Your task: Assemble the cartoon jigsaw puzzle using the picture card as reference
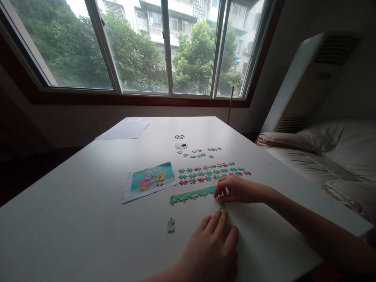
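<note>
A joined strip of green puzzle pieces (192, 194) lies on the white table. At its right end, my right hand (242, 190) is closed, thumb and fingers bent in a pinch over the corner piece, which they mostly cover. Just below, a small puzzle piece (222, 206) shows between the hands. The fingertips of my left hand (210, 248) touch its lower edge, the fingers stretched out over the table. One loose pale green puzzle piece (170, 225) rests apart to the left. Beyond the strip, several loose pieces (208, 172) are laid out in rows.
A picture sheet (151, 180) with cartoon characters lies left of the rows. Farther back are more loose pieces (198, 155) and two round objects (181, 145). White paper (125, 130) lies at the table's (73, 188) far left. A sofa (331, 152) stands to the right.
</note>
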The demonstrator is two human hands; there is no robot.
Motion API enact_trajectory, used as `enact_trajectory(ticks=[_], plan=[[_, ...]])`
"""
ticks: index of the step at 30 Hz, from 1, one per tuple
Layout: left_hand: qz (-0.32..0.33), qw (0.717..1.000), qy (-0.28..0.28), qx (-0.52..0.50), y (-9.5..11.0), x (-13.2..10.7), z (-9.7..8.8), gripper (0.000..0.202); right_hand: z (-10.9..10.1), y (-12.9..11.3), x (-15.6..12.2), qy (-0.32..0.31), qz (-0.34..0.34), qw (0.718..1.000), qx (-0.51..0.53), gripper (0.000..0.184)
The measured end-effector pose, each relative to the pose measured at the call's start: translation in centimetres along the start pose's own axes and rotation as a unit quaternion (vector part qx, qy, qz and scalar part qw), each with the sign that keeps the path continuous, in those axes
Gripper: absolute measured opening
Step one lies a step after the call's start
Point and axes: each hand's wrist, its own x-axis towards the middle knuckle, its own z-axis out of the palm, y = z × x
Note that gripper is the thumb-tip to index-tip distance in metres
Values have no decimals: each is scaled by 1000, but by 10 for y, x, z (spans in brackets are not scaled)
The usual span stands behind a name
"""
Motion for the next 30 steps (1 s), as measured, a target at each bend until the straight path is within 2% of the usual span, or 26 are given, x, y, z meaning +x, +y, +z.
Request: enact_trajectory(ticks=[4, 7, 11, 14, 18, 20, 22, 26, 30], plan=[[8, 1000, -21, 3, -2, 1, -4, 36, -2, 1, -1, 4, -5, 1000, -22, 17], [21, 999, -50, 3, -6, 0, -19, 32, -11, 6, 3, 23, -14, 999, -19, 18], [14, 998, -56, 15, -19, -9, -48, 21, -34, 30, 20, 47, -1, 998, -29, 19], [-7, 999, -27, 27, -37, -28, -61, 17, -53, 54, 42, 51, 36, 997, -37, 22], [6, 997, 51, 52, -70, -68, -61, 23, -70, 78, 79, 22, 97, 992, -84, 21], [16, 997, 55, 51, -85, -86, -60, 26, -75, 86, 98, 14, 111, 989, -94, 22], [-2, 998, 43, 55, -97, -99, -61, 27, -78, 92, 114, 7, 122, 988, -98, 28], [-9, 997, 29, 65, -107, -105, -70, 31, -81, 98, 140, -22, 152, 983, -104, 43], [-12, 998, 25, 61, -107, -105, -76, 34, -84, 99, 154, -65, 188, 975, -101, 43]])
